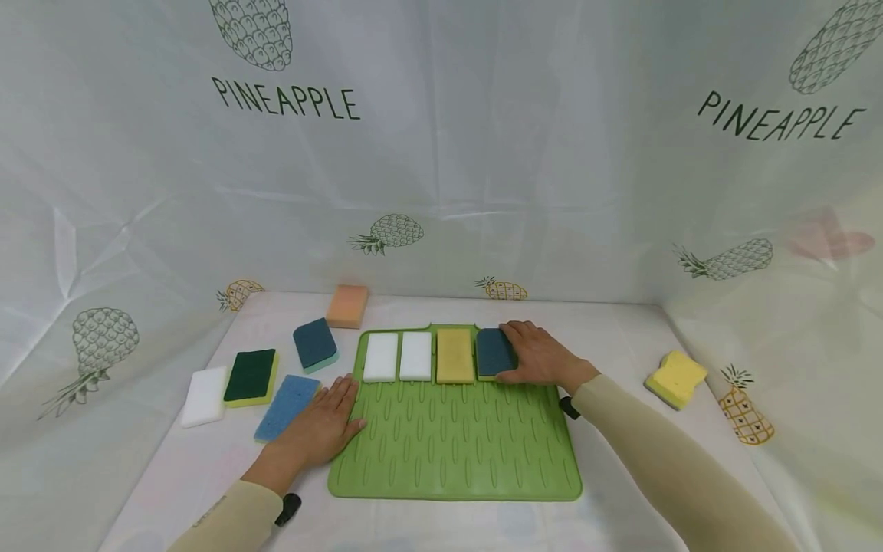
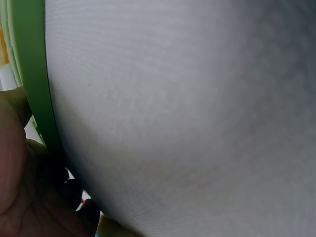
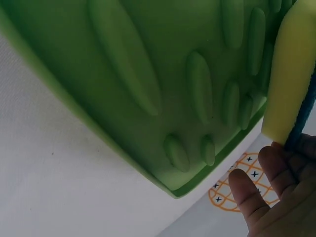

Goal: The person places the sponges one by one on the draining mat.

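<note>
A green ribbed mat (image 1: 462,445) lies on the table with a row of sponges along its far edge: two white ones (image 1: 381,357) (image 1: 416,356), a yellow one (image 1: 455,356) and a dark blue one (image 1: 495,353). My right hand (image 1: 541,356) holds the dark blue sponge at its right side, thumb near its front edge and fingers near its back corner. In the right wrist view, the sponge's yellow layer (image 3: 291,69) shows beside the fingers (image 3: 274,173). My left hand (image 1: 324,422) rests along the mat's left edge, its fingers extended.
Left of the mat lie a light blue sponge (image 1: 286,406) partly beneath the left hand's outline, a green one (image 1: 251,376), a white one (image 1: 205,396), another dark blue one (image 1: 315,344) and an orange one (image 1: 347,306). A yellow sponge (image 1: 676,379) lies far right.
</note>
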The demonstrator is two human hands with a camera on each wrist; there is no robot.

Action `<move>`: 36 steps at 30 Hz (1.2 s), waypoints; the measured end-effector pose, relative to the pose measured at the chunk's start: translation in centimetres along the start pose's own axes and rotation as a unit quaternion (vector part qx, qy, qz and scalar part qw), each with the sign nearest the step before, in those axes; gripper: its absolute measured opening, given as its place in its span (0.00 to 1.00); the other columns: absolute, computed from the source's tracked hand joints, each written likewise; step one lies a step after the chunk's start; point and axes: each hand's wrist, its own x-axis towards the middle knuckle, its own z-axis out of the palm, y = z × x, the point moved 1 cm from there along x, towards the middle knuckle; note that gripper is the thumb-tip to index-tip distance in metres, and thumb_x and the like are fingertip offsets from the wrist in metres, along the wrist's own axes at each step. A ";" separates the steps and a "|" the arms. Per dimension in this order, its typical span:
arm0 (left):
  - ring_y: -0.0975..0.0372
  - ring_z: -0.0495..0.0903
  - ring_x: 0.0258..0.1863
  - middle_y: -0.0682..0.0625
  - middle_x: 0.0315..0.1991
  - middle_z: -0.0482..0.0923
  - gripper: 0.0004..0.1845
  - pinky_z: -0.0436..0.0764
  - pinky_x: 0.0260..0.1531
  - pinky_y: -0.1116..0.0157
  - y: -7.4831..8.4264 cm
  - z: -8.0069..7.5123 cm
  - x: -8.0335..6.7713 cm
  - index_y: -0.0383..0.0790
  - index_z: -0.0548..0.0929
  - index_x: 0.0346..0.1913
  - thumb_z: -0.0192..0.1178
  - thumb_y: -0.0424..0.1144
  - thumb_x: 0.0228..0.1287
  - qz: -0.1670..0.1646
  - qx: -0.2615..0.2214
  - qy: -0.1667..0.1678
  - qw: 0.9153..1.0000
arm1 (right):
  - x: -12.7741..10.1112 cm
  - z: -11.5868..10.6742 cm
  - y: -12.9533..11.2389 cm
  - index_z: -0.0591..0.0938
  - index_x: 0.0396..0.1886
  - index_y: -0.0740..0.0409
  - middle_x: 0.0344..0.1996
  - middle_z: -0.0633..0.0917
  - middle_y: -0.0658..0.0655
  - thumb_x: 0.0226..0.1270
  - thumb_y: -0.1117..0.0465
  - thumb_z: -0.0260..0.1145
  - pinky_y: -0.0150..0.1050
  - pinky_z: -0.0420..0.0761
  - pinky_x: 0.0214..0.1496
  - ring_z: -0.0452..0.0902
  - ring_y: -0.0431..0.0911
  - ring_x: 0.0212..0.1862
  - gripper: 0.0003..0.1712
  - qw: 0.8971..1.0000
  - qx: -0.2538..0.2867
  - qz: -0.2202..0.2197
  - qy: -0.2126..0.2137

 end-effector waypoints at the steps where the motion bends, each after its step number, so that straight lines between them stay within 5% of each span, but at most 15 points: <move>1: 0.38 0.53 0.83 0.31 0.83 0.52 0.41 0.57 0.80 0.39 0.0 0.0 0.0 0.25 0.56 0.82 0.54 0.52 0.83 -0.001 0.000 0.000 1.000 | 0.0 0.0 0.0 0.62 0.81 0.69 0.76 0.69 0.70 0.63 0.26 0.69 0.63 0.71 0.75 0.66 0.65 0.76 0.64 1.000 0.000 0.000 -0.001; 36: 0.38 0.54 0.83 0.31 0.83 0.53 0.41 0.58 0.80 0.38 0.1 -0.2 -0.3 0.25 0.57 0.81 0.55 0.52 0.82 0.003 -0.006 0.006 1.000 | 0.3 0.8 -0.2 0.59 0.84 0.65 0.79 0.66 0.68 0.66 0.24 0.64 0.66 0.68 0.76 0.63 0.66 0.78 0.64 0.999 0.005 0.030 -0.031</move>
